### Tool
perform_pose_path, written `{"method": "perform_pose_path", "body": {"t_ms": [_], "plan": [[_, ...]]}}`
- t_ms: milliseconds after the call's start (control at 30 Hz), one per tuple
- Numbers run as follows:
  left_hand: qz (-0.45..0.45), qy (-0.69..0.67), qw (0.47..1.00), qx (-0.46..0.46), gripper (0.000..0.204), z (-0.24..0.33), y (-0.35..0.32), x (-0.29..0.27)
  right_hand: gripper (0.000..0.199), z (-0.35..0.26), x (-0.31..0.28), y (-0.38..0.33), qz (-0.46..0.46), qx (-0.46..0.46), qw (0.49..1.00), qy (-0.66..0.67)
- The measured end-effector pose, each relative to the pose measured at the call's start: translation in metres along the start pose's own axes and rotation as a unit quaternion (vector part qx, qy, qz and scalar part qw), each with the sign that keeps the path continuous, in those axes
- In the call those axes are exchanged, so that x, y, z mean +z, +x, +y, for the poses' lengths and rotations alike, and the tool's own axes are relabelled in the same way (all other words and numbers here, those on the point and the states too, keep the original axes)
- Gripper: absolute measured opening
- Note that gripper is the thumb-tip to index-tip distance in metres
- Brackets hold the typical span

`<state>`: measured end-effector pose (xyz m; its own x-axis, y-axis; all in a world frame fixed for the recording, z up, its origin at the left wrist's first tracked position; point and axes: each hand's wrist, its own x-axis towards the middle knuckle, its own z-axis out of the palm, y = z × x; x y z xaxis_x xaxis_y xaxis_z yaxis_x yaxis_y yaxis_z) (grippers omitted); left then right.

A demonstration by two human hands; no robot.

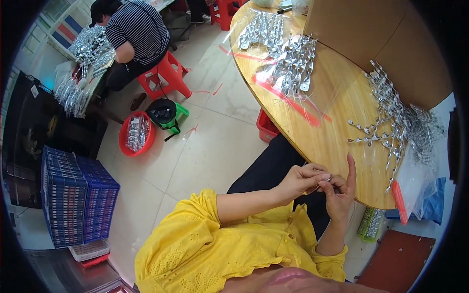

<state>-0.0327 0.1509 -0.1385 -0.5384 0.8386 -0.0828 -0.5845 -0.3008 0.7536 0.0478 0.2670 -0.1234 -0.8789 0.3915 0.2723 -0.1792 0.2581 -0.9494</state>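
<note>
In front of my body, by the near edge of the round wooden table [344, 73], both hands meet at the fingertips. A small, shiny metal-looking piece [329, 178] is pinched between them; its kind is too small to make out. My left hand [302, 182] closes thumb and fingers on one side of it. On the other side my right hand [340, 194] pinches too, its index finger pointing up. Beyond the right hand lie twisted silver strips [373, 138], joined to a heaped bundle [403, 119]. Farther off, more silver twists [295, 63] rest on clear plastic with red edging [308, 113].
A cardboard box [364, 39] stands on the table's far right. Across the tiled floor a person [139, 34] sits on a red stool [168, 78]. A red basin [146, 150] of silver packs and stacked blue crates [66, 200] stand at left. A red bin [266, 128] sits under the table.
</note>
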Motion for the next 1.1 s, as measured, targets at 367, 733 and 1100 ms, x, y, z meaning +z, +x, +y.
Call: {"method": "perform_pose_path", "body": {"t_ms": [367, 733, 1100], "plan": [[0.087, 0.022, 0.993, 0.072, 0.020, 0.016, 0.019, -0.032, 0.013, -0.022, -0.050, 0.005, -0.094, 0.044, 0.972, -0.210], [0.009, 0.283, 0.953, 0.113, 0.016, 0.004, 0.040, 0.003, 0.010, -0.029, -0.043, 0.035, 0.014, 0.011, 0.972, -0.234], [0.046, 0.199, 0.974, 0.097, 0.011, -0.010, 0.045, -0.010, 0.015, 0.010, -0.103, 0.009, 0.183, 0.134, 0.972, -0.060]]}}
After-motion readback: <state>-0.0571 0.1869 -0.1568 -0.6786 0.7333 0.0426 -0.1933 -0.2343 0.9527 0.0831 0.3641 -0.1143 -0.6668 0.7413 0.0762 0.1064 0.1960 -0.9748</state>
